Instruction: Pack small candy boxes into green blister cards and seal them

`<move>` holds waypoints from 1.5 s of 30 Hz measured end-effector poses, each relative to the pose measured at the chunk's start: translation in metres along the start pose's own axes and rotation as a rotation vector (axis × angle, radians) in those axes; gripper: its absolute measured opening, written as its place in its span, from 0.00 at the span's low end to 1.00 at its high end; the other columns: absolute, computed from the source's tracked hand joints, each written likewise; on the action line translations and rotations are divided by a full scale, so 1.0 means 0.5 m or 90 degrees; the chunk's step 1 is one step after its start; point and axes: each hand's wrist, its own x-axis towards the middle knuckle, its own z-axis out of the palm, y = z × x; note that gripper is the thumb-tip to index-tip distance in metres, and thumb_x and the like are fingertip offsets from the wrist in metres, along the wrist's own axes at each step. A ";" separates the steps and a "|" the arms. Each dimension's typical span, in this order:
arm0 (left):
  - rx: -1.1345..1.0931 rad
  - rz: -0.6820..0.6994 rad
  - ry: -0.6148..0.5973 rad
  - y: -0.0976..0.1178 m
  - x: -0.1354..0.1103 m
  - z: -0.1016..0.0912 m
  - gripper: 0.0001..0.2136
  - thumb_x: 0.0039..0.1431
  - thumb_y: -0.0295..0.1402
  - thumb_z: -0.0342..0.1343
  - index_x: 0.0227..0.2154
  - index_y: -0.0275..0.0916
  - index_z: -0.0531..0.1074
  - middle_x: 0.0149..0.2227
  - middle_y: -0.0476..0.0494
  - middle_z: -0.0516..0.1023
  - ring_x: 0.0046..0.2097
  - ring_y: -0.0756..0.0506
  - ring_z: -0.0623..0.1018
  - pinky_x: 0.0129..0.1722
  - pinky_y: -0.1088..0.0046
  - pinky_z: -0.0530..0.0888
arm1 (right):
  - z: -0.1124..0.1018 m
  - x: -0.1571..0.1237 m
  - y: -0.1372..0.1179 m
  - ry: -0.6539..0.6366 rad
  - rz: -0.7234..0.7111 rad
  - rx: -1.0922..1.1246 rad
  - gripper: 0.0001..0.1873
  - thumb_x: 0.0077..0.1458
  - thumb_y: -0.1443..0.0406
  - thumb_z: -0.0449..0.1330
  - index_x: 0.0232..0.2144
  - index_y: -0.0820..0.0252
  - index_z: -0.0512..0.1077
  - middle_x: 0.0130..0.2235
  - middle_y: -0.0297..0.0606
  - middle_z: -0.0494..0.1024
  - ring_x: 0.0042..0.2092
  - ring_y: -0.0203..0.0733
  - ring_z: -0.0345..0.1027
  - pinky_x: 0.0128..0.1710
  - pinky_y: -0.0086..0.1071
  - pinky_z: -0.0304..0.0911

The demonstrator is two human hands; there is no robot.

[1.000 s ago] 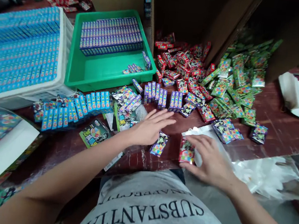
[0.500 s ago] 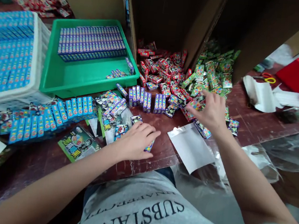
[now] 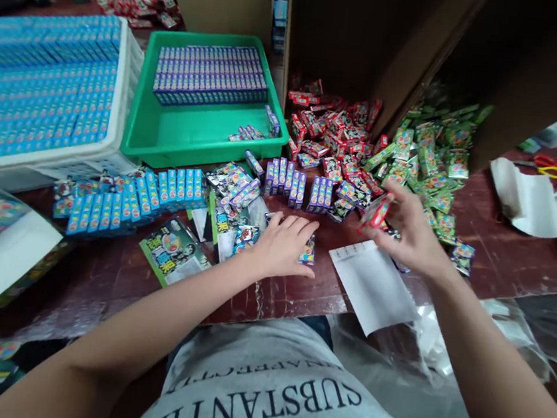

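My left hand (image 3: 284, 244) lies palm down near the table's front edge, fingers stretched over small printed boxes that it partly hides. A purple-and-yellow box (image 3: 308, 251) shows beside its fingers, and a blue packet (image 3: 246, 237) lies by its wrist. My right hand (image 3: 410, 227) pinches a small red box (image 3: 377, 212) between thumb and fingers, just above the table. Below that hand lies a white sheet (image 3: 373, 287). Purple boxes (image 3: 320, 195) stand upright in a short row between the hands, farther back.
Red boxes (image 3: 335, 131) and green boxes (image 3: 428, 152) spill from large cartons. A green tray (image 3: 203, 120) holds purple boxes; a white basket (image 3: 119, 104) holds blue ones. Blue boxes (image 3: 107, 211) line the left. Printed green-edged packs (image 3: 173, 251) lie near the front. Yellow-handled scissors (image 3: 547, 167) lie right.
The view has swung, so the scene sits farther right. My right hand has drawn back from the pile with a red box in its fingers. My left hand stays over the small boxes.
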 end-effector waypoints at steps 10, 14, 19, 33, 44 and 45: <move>0.020 -0.088 -0.063 -0.069 -0.077 -0.047 0.50 0.55 0.47 0.64 0.71 0.30 0.44 0.69 0.24 0.60 0.67 0.28 0.63 0.65 0.49 0.55 | 0.121 -0.006 -0.102 -0.244 -0.190 0.202 0.39 0.56 0.55 0.67 0.64 0.50 0.55 0.66 0.48 0.65 0.69 0.55 0.56 0.67 0.55 0.57; 0.012 -0.056 -0.101 -0.078 -0.128 -0.073 0.47 0.58 0.39 0.61 0.73 0.34 0.38 0.68 0.27 0.62 0.67 0.30 0.64 0.66 0.49 0.55 | 0.171 0.007 -0.114 -0.313 -0.225 0.057 0.54 0.55 0.46 0.66 0.72 0.53 0.43 0.71 0.52 0.57 0.72 0.59 0.51 0.70 0.62 0.45; -0.009 -0.052 -0.077 -0.077 -0.147 -0.068 0.57 0.50 0.58 0.65 0.73 0.36 0.40 0.72 0.25 0.52 0.71 0.27 0.56 0.70 0.44 0.47 | 0.104 0.041 -0.068 -0.239 -0.146 -0.065 0.56 0.54 0.44 0.65 0.72 0.65 0.47 0.72 0.58 0.55 0.72 0.64 0.48 0.70 0.61 0.43; 0.031 -0.087 -0.035 -0.001 -0.151 -0.038 0.41 0.52 0.51 0.66 0.63 0.35 0.64 0.56 0.31 0.72 0.58 0.30 0.69 0.63 0.49 0.59 | -0.002 0.035 -0.012 -0.066 0.187 -0.186 0.34 0.55 0.56 0.62 0.62 0.61 0.65 0.45 0.50 0.77 0.38 0.53 0.74 0.37 0.46 0.71; 0.074 -0.107 -0.138 -0.106 -0.317 -0.147 0.56 0.43 0.57 0.69 0.72 0.47 0.49 0.74 0.34 0.51 0.74 0.29 0.50 0.71 0.42 0.40 | 0.199 -0.105 -0.175 -0.025 0.080 0.187 0.30 0.56 0.52 0.69 0.58 0.49 0.68 0.55 0.47 0.65 0.58 0.58 0.67 0.54 0.55 0.72; 0.077 -0.113 -0.163 -0.127 -0.356 -0.160 0.55 0.41 0.54 0.70 0.71 0.50 0.50 0.74 0.37 0.52 0.74 0.28 0.50 0.71 0.41 0.40 | 0.199 -0.115 -0.170 -0.036 0.065 0.161 0.33 0.54 0.52 0.69 0.60 0.49 0.67 0.57 0.48 0.64 0.60 0.59 0.65 0.57 0.56 0.70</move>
